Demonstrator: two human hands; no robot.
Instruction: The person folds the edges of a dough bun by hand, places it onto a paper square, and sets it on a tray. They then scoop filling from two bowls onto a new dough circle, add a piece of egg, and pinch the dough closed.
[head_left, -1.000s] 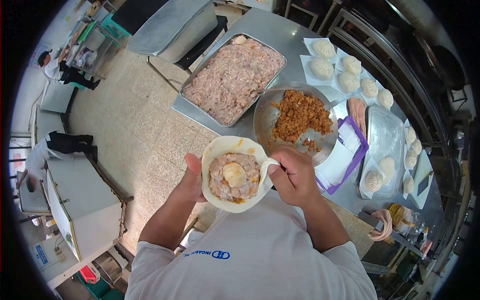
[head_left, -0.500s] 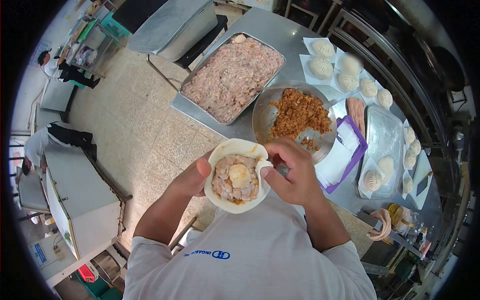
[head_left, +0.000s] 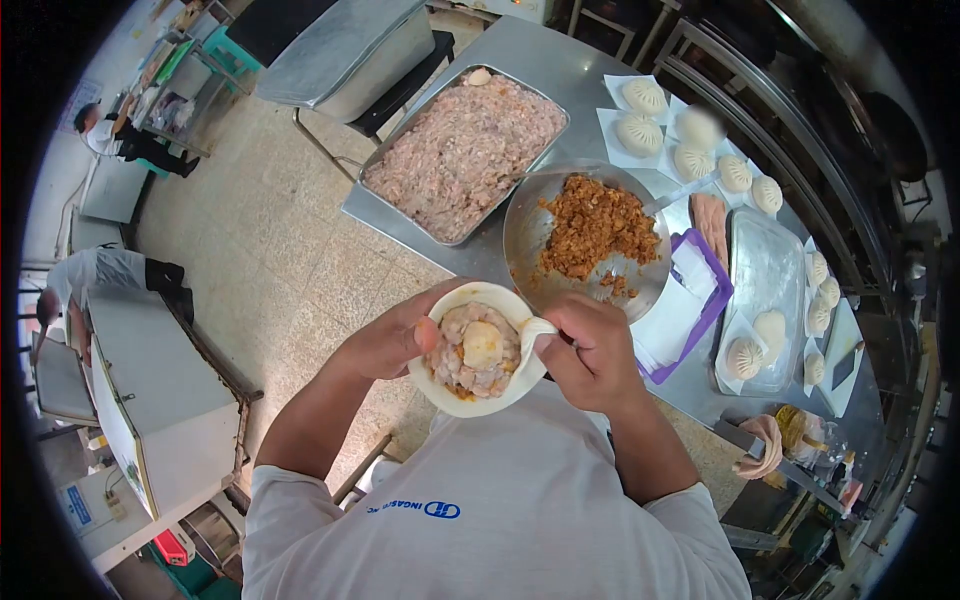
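Note:
A round dough wrapper point(head_left: 436, 391) is cupped in my left hand point(head_left: 395, 335), thumb over its rim and the other fingers hidden beneath. Pale meat filling point(head_left: 463, 325) with a yellowish round piece point(head_left: 483, 343) on top sits inside the dough. On the opposite side, my right hand point(head_left: 595, 355) pinches the dough's edge between thumb and fingers, where a raised fold stands. Just beyond my hands is a metal bowl point(head_left: 522, 232) of brown chopped filling point(head_left: 600, 228). Farther off lies a rectangular tray point(head_left: 440, 241) full of pinkish minced meat point(head_left: 465, 150).
Pleated buns point(head_left: 640, 135) on paper squares stand along the table's far right, near a flat metal tray point(head_left: 765, 290). A purple-rimmed holder point(head_left: 722, 300) contains white papers. Two people point(head_left: 110, 135) work at the left, one bent over a white chest point(head_left: 170, 400).
The dough's rim has drawn in higher around the filling, with a larger fold at my right fingers. My left hand has shifted slightly around the dough. The bending person at left has moved.

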